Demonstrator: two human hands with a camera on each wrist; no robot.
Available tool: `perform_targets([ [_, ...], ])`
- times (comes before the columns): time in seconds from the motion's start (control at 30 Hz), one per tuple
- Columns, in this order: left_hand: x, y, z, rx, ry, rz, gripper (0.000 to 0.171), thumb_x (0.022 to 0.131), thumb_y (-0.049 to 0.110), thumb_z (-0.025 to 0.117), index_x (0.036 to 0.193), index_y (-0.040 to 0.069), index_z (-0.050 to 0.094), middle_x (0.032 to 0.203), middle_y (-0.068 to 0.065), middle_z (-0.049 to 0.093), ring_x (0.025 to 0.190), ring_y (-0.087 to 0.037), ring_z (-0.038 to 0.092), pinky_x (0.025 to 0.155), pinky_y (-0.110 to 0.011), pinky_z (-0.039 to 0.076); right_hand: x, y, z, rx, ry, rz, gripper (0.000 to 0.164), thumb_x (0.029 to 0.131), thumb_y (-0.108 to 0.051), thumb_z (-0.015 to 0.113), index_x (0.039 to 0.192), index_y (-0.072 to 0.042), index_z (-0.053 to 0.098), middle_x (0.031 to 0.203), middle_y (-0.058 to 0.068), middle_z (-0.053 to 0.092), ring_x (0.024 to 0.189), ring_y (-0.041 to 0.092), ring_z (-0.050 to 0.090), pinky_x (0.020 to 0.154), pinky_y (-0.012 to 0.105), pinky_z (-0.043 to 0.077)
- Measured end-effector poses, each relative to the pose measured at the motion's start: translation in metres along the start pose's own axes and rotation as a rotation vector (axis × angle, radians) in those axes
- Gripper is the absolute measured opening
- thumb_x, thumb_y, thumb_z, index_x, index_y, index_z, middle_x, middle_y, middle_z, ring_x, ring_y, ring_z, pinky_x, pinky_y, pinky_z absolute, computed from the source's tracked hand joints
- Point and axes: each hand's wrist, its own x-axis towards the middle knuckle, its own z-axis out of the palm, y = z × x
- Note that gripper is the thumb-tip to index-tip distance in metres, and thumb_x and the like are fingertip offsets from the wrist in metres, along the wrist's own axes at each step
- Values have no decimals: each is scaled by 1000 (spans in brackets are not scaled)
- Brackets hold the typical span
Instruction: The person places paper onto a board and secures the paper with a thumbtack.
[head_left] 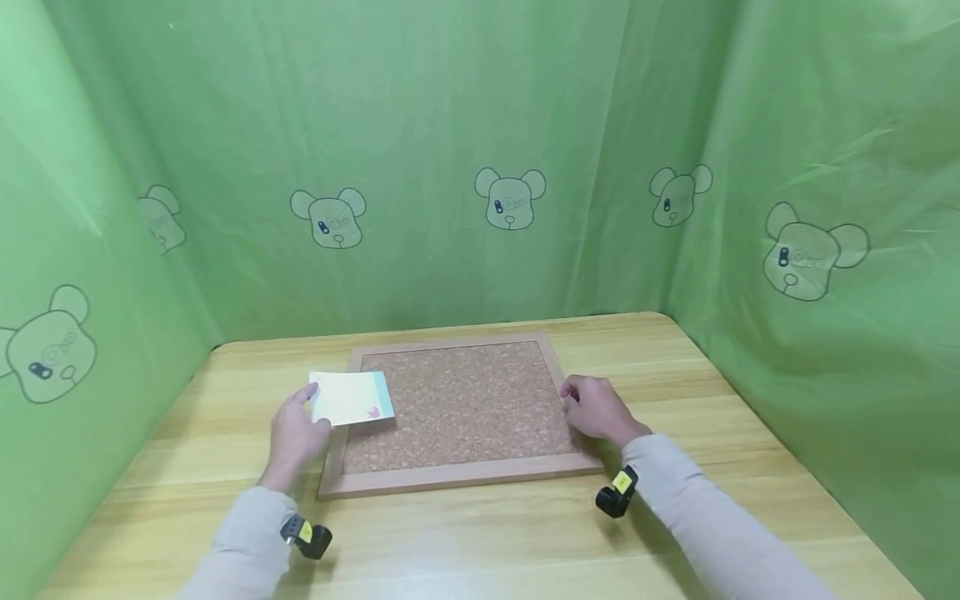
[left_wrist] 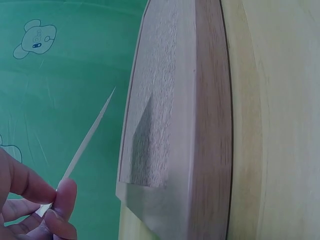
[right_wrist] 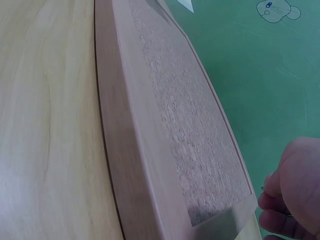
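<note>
A cork board (head_left: 468,404) in a wooden frame (head_left: 450,476) lies on the table. My left hand (head_left: 295,437) pinches a pale paper card (head_left: 352,398) by its left edge. The card has a light blue strip and a small pink print, and hovers above the board's left side, its shadow on the cork. In the left wrist view the card (left_wrist: 87,140) appears nearly edge-on. My right hand (head_left: 596,408) is at the frame's right side with curled fingers. In the right wrist view a tiny pin-like tip (right_wrist: 263,188) shows at its fingertips; the rest is hidden.
The wooden table (head_left: 450,542) extends around the board on all sides. Green curtains (head_left: 420,275) with bear-head prints enclose it at the back, left and right. Each wrist wears a small black camera (head_left: 617,493).
</note>
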Motion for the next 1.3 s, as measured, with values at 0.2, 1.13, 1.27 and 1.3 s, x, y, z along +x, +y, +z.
perform_targets([
  [0.2, 0, 1, 4, 5, -6, 7, 74, 77, -8, 52, 148, -3, 31, 151, -32, 24, 112, -45, 46, 49, -26, 48, 2, -2, 2, 6, -2, 3, 15, 88, -2, 57, 100, 0, 65, 76, 6, 58, 62, 17, 52, 53, 28, 44],
  [1.13, -2, 17, 32, -89, -12, 25, 75, 75, -11, 53, 147, 0, 34, 152, -28, 27, 128, -44, 37, 92, -49, 49, 8, -18, 10, -3, 34, -65, 12, 85, 1, 57, 93, -1, 66, 78, 5, 60, 67, 18, 54, 56, 29, 47],
  [1.27, 0, 17, 35, -46, -11, 61, 75, 74, -9, 54, 146, -2, 36, 149, -29, 32, 135, -47, 29, 108, -57, 31, 9, -20, 12, -5, 40, -78, 13, 85, 1, 57, 93, -1, 66, 80, 5, 62, 68, 17, 54, 58, 29, 48],
  [1.3, 0, 18, 36, -41, -11, 65, 75, 73, -9, 54, 146, -2, 37, 148, -29, 33, 136, -47, 28, 110, -57, 27, 9, -21, 12, -2, 40, -79, 13, 85, 1, 56, 93, -1, 66, 80, 5, 62, 68, 17, 55, 59, 30, 48],
])
